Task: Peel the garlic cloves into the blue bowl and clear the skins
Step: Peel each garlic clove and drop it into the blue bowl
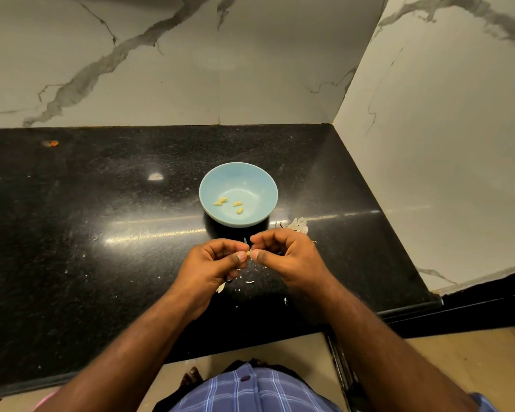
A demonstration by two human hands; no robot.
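**Garlic clove pinched between both hands just in front of the blue bowl**

A small garlic clove (248, 253) sat between the tips of the two thumbs, held up off the counter just in front of the blue bowl (238, 194). The left hand (213, 264) had its thumb and curled fingers closed in on the clove from one side; the right hand (283, 254) did the same from the other, so the clove showed only as a pale speck in the gap where the two thumbnails nearly met. The other fingers of both hands were bent inward; how much of the clove they covered could not be told.

Loose skins (249, 281) lay scattered on the black counter (87, 218) under and around the hands, on the near side of the bowl. A larger heap of papery skins (298, 225) lay just to the right of the bowl's near edge, partly behind the right hand.

Inside the bowl, four peeled cloves (220, 201) rested on the bottom, two close together towards its left and two nearer its middle. Marble walls (191, 69) rose behind the bowl and to its right.
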